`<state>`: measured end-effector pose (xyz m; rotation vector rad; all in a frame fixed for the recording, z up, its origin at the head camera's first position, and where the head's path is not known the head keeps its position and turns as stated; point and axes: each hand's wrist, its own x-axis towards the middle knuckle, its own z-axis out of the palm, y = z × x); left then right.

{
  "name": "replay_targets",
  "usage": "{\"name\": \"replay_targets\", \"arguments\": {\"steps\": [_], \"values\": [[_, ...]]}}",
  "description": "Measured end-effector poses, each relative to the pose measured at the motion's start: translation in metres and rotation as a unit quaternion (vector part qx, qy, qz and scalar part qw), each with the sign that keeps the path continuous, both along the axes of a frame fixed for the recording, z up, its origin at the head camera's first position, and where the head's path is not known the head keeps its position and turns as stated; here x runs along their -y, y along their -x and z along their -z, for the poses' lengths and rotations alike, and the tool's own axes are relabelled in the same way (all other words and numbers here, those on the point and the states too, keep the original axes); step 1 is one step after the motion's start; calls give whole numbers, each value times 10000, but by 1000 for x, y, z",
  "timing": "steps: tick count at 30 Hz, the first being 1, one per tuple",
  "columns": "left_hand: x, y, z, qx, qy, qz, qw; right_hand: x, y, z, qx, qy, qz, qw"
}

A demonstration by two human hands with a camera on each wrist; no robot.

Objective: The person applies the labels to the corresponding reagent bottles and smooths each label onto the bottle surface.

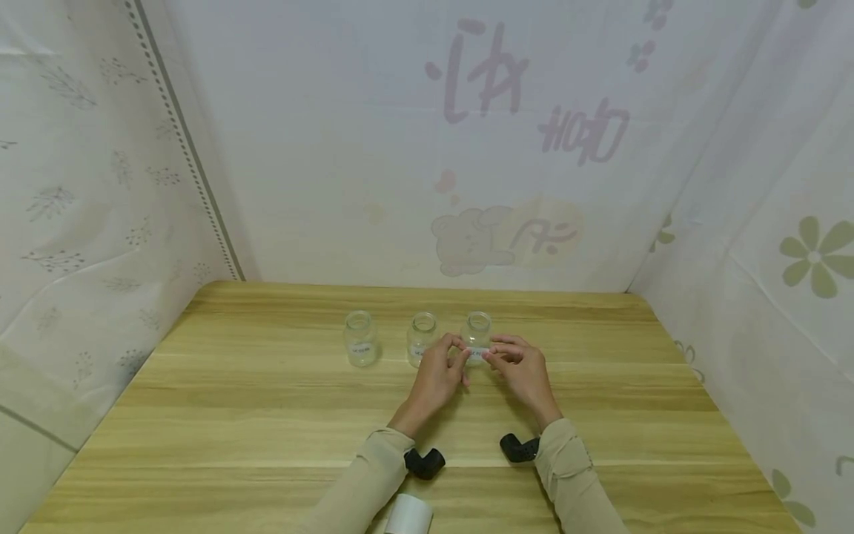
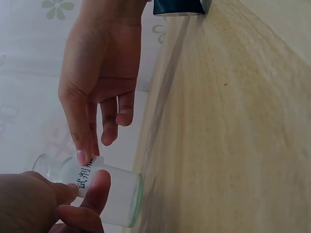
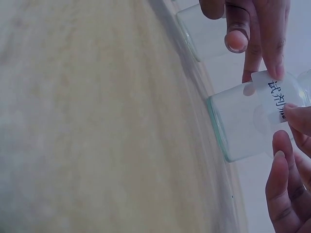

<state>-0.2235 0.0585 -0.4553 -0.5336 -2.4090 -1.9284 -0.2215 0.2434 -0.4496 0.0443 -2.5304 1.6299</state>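
Observation:
Three clear glass jars stand in a row in the head view: a left jar (image 1: pixel 361 332), a middle jar (image 1: pixel 422 326) and a right jar (image 1: pixel 477 326). Across the front of the right jar lies a white label (image 3: pixel 272 94) with black handwritten characters. My left hand (image 1: pixel 437 374) pinches one end of this label, its thumb on the front. At the other end, the right hand (image 1: pixel 530 374) pinches it likewise with thumb and index finger. Both hands' remaining fingers spread beside the glass. The left and middle jars bear similar white labels.
A white cylinder (image 1: pixel 409 515) sits by the left forearm at the near edge. Black curved pieces (image 1: pixel 427 464) show at both sleeve cuffs. Printed cloth walls (image 1: pixel 347 148) surround the wooden table (image 1: pixel 267 415) at the back and sides.

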Motion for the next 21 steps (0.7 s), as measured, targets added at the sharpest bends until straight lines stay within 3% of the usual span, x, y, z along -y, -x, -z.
{"name": "replay_targets", "arguments": {"steps": [21], "values": [[-3, 1, 4, -159, 290, -194, 9993, 1, 0, 1, -135, -86, -18, 9999]]}}
